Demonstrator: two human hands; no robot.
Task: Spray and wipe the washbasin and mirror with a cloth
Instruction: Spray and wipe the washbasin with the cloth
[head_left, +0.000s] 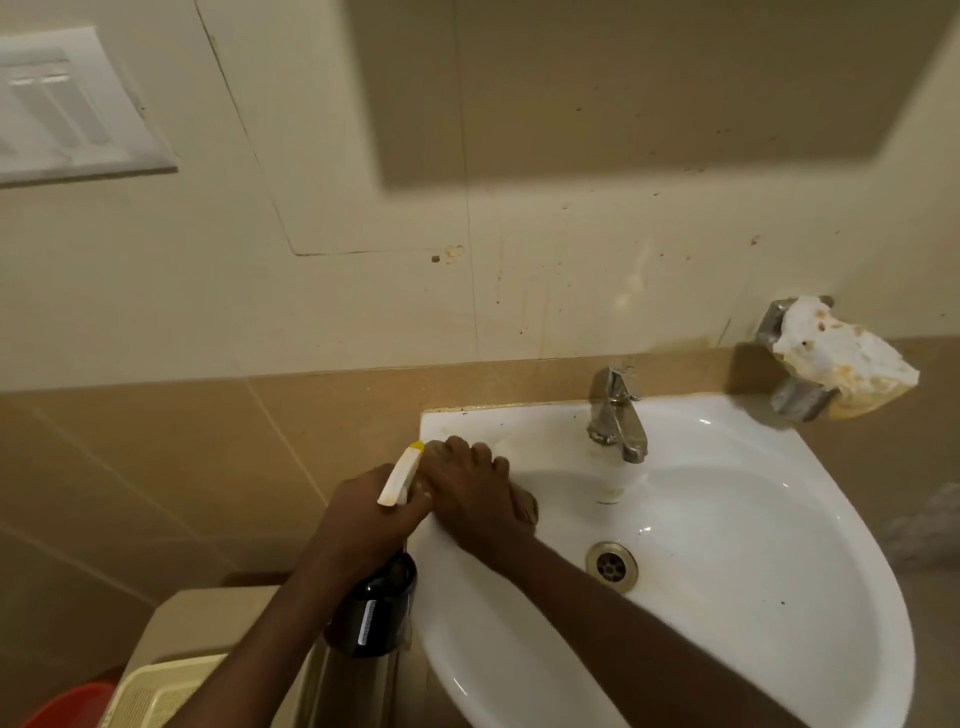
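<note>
A white corner washbasin (753, 597) is fixed to the tiled wall, with a chrome tap (618, 415) at its back and a drain (612, 565) in the bowl. My left hand (363, 512) grips a dark spray bottle (374, 608) by its white and yellow trigger head (401, 475), just off the basin's left rim. My right hand (467, 493) presses a brownish cloth (524, 506) onto the basin's left rim; the hand hides most of the cloth. The mirror (649, 78) hangs on the wall above.
A chrome soap holder with a worn whitish soap bar (841, 358) juts from the wall to the basin's right. A white switch plate (67, 104) sits at the upper left. Below left are a beige cistern lid (208, 618), a cream basket (156, 691) and something red (72, 706).
</note>
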